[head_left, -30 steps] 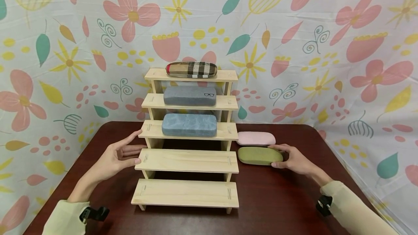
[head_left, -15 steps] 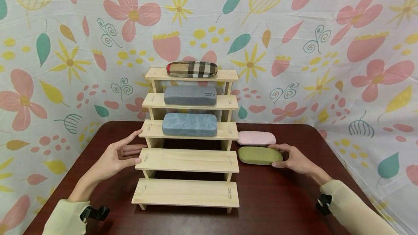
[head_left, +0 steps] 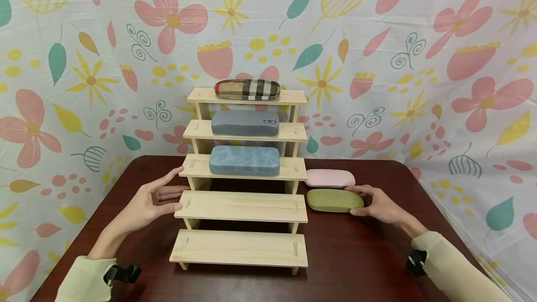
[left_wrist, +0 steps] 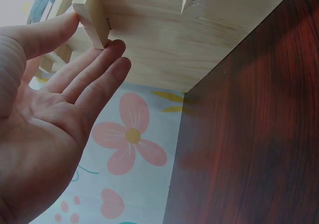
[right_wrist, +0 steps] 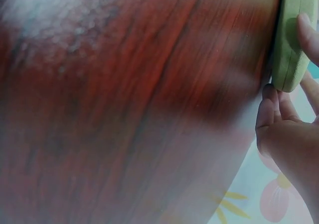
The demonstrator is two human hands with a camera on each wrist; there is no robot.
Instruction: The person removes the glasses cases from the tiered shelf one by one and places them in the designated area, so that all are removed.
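Observation:
A stepped wooden display rack stands on the table. My left hand is at its left side, fingers extended. In the left wrist view, the thumb and fingertips of my left hand touch a shelf's end. Right of the rack, my right hand grips the right end of an olive-green glasses case, which lies on the table. In the right wrist view, thumb and fingers of my right hand are on either side of the green case. A pink glasses case lies just behind it.
On the rack's upper shelves sit a plaid case, a grey case with a glasses print and a light-blue case. The two lowest shelves are bare. A floral cloth hangs behind the dark red table.

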